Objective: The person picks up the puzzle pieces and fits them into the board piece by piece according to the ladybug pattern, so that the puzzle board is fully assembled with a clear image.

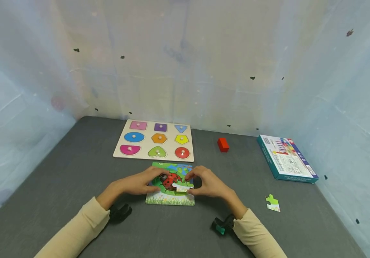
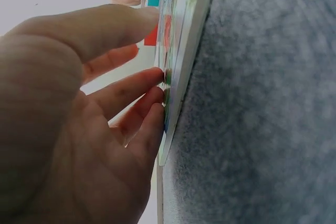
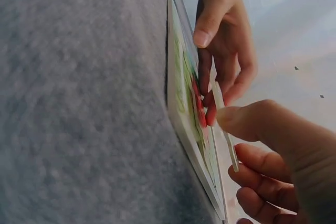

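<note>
A ladybug jigsaw puzzle (image 1: 168, 201) lies flat on the dark table in front of the person. My right hand (image 1: 208, 184) pinches a jigsaw piece (image 1: 182, 187) with white and green print between thumb and fingers. That piece (image 3: 227, 135) is held tilted just over the puzzle's right part, seen edge-on in the right wrist view. On the other side, my left hand (image 1: 141, 181) rests its fingertips on the puzzle's left part, fingers fairly straight and thumb apart, as the left wrist view shows. Another jigsaw piece (image 1: 272, 203), green and white, lies at the right.
Behind the puzzle lies a wooden shape board (image 1: 146, 143) with several coloured knobbed shapes. A red block (image 1: 223, 144) stands to its right. Farther right is a teal-edged box (image 1: 288, 157). Pale sheeting (image 1: 185, 71) hangs around the table.
</note>
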Action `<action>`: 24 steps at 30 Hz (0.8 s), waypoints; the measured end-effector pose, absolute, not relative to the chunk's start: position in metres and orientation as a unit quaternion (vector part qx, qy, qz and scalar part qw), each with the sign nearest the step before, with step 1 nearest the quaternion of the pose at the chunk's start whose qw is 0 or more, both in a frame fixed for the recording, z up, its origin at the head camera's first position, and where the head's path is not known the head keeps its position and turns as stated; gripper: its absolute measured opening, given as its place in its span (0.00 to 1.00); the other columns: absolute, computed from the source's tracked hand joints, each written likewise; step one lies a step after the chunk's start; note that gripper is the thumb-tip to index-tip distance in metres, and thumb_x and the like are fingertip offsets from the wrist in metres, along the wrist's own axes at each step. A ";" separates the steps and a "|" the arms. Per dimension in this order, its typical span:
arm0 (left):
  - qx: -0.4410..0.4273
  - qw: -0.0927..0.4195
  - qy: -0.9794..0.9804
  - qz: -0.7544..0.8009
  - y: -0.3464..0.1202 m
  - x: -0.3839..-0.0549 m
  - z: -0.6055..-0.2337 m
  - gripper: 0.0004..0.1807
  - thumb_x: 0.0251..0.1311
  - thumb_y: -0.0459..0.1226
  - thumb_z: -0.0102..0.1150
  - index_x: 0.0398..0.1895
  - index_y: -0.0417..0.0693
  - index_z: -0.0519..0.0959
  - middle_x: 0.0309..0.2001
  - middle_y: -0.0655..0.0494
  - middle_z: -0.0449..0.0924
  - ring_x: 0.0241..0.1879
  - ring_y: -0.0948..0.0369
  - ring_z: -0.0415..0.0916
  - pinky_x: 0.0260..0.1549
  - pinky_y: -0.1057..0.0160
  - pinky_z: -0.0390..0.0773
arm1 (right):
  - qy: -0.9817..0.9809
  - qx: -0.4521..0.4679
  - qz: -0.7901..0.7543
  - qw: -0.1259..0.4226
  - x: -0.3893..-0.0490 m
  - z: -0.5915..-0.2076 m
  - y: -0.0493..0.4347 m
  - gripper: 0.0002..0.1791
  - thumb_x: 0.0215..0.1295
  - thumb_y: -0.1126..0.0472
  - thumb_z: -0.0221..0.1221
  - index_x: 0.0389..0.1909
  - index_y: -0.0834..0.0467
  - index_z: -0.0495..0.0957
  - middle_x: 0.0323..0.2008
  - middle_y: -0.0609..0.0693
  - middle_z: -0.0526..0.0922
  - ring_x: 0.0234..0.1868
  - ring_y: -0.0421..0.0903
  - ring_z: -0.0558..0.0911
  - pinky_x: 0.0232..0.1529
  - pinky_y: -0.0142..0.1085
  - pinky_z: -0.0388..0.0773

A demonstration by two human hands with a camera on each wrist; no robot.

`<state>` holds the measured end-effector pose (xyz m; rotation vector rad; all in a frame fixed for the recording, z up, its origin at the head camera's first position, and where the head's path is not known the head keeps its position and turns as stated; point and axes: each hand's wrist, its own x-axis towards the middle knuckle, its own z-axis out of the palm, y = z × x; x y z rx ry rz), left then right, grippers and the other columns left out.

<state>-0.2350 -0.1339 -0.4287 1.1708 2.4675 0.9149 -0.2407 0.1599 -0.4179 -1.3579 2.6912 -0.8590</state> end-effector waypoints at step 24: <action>0.443 0.111 0.839 0.296 -0.135 -0.236 -0.428 0.18 0.63 0.40 0.55 0.57 0.51 0.73 0.66 0.51 0.63 0.64 0.54 0.55 0.60 0.47 0.60 | 0.868 -0.438 -0.232 0.014 -0.226 -0.423 0.137 0.17 0.50 0.51 0.69 0.40 0.53 0.80 0.38 0.41 0.80 0.41 0.39 0.73 0.46 0.33 0.70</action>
